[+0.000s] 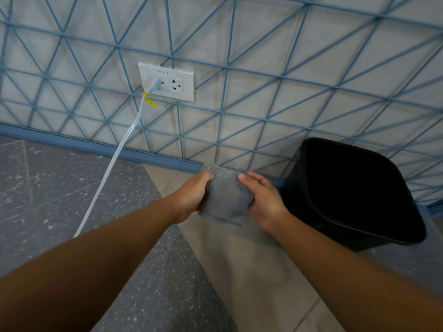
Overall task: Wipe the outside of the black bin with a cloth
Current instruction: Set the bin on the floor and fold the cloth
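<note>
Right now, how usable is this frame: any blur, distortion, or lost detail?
Head view: wide-angle bend curves the wall lines; slight softness throughout; the bin interior is solid black, no detail; even, soft light, no glare; cloth and both hands, left and right, read clearly.

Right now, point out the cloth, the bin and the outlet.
cloth (pixel 226 201), head view, middle of the grey fabric
bin (pixel 291 202), head view, left outer wall
outlet (pixel 167 81), head view, white faceplate

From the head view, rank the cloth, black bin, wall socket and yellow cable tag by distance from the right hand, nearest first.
1. Grey cloth: held in the right hand.
2. Black bin: just right of it.
3. Yellow cable tag: up-left, on the cord.
4. Wall socket: just above the tag; nearly tied.
</note>
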Demonstrator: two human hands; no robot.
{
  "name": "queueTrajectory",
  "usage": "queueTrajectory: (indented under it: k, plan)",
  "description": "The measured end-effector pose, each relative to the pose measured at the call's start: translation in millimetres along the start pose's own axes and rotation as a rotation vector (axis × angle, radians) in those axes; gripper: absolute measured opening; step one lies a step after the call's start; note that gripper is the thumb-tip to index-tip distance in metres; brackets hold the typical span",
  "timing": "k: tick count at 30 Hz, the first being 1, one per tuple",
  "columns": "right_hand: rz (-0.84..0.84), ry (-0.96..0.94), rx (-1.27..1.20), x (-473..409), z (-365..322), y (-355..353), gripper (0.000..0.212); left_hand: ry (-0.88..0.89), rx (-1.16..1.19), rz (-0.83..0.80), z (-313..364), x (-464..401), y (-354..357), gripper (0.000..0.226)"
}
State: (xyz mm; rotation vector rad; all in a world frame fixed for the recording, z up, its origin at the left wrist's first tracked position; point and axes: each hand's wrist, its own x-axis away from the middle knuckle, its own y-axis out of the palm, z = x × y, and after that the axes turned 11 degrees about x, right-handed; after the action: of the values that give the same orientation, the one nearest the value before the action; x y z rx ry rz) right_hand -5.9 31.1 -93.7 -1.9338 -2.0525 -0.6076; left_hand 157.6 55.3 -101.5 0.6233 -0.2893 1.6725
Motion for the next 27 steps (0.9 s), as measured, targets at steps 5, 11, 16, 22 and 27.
queueTrajectory:
  k: [5,11,16,22,27]
  plan:
    - [-0.042,0.082,0.325,-12.8,34.3,0.8,0.04,-0.011,-0.105,0.059,-25.9,-19.0,-13.2,0.01]
    - [0.175,-0.178,0.661,-46.5,62.1,-6.7,0.038,0.141,-0.293,0.057,-56.2,-44.0,-19.9,0.033]
    - [0.225,-0.33,0.804,-79.6,72.1,-6.5,0.018,0.242,-0.453,0.041,-64.7,-80.1,-21.4,0.032]
    - [0.091,-0.279,0.98,-103.0,79.6,-10.7,0.059,0.268,-0.659,-0.079,-64.0,-101.2,-22.0,0.073]
    - [0.02,-0.299,1.178,-100.9,89.7,-15.4,0.073,0.22,-0.792,-0.144,-64.1,-109.8,-15.1,0.066]
